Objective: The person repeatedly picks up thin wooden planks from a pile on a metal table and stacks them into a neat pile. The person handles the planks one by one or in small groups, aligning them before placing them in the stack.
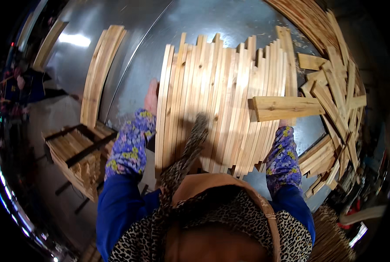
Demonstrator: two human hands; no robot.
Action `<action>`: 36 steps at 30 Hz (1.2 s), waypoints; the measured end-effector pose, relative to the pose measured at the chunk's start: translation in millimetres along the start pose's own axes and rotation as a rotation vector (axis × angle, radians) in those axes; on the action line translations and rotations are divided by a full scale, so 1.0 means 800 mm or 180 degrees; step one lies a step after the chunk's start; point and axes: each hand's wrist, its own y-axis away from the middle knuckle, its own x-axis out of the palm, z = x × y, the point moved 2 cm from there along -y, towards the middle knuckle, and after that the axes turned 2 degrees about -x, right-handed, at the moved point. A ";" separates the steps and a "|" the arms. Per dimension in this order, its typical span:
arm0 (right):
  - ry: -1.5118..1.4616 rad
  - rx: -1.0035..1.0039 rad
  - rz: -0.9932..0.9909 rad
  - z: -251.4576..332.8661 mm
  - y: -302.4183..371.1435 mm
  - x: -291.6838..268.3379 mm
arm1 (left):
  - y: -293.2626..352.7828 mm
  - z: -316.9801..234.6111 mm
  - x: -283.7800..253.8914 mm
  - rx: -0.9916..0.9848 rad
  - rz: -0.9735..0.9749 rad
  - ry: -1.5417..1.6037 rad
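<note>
No legible text or labels.

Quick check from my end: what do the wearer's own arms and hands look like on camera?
The left hand looks bare; little of the right hand shows. Both forearms have purple floral sleeves with yellow and pale blossoms. Above them are plain bright blue sleeves. I see no cables on either arm.
</note>
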 end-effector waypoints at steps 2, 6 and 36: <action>-0.0150 0.0020 -0.0022 0.001 0.001 -0.003 | -0.027 0.000 0.007 -0.0795 0.0117 0.1334; -0.0500 -0.0011 0.0024 0.019 -0.002 -0.009 | -0.046 -0.007 -0.008 -0.0475 0.0239 0.1166; -0.2305 -0.1382 -0.0964 0.110 0.417 0.097 | 0.117 -0.162 -0.160 0.0377 0.2205 0.0324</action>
